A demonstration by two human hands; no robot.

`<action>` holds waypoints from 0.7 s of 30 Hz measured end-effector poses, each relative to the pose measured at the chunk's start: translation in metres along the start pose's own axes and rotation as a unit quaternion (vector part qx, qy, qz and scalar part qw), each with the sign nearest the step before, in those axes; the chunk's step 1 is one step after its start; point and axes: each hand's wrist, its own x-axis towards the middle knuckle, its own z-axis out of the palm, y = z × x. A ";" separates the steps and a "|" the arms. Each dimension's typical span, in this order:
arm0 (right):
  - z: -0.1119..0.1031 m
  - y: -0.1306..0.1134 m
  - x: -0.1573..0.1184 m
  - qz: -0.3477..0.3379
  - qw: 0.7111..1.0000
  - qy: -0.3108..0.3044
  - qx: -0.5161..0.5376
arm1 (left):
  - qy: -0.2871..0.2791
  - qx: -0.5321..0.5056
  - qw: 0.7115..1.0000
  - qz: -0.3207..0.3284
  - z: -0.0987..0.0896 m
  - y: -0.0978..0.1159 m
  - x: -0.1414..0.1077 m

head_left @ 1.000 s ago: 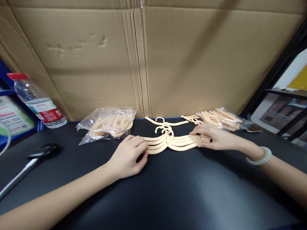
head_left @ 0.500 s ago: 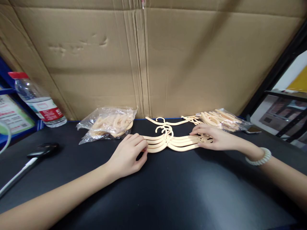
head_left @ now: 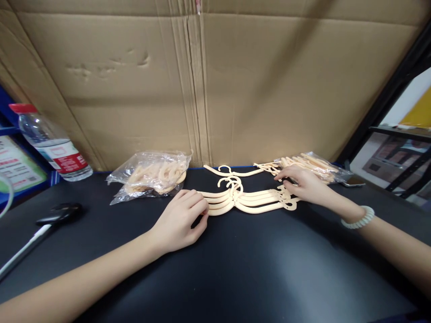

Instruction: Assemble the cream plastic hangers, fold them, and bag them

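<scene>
In the middle of the frame we see a stack of cream hangers (head_left: 259,209) lying fanned on the black desk (head_left: 229,273), hooks pointing away toward the cardboard (head_left: 269,80). Our left hand (head_left: 182,220), left of centre, has its fingers curled closed over the left ends of the stack, hiding the tips. Our right hand (head_left: 308,185), at centre right, has thumb and fingers parted by a modest gap above the stack's looped right ends; we cannot tell whether they touch. Just behind the stack, near the centre, lies a single hanger (head_left: 247,174). We have a clear plastic bag (head_left: 151,172) of cream pieces behind the left hand, and another clear bag (head_left: 310,162) of them behind the right fingers.
</scene>
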 end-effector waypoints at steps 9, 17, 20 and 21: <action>0.004 0.003 0.000 -0.028 0.999 0.019 -0.038 | -0.005 -0.009 1.000 0.005 0.000 0.000 0.002; 0.006 0.003 0.000 -0.046 0.997 0.035 -0.051 | -0.006 -0.014 1.000 0.010 0.001 -0.001 0.000; 0.006 0.002 0.000 -0.046 0.997 0.034 -0.052 | -0.005 -0.014 1.000 0.013 0.001 -0.001 0.001; 0.006 0.003 0.000 -0.044 0.997 0.034 -0.051 | -0.005 -0.014 1.000 0.014 0.001 -0.001 0.001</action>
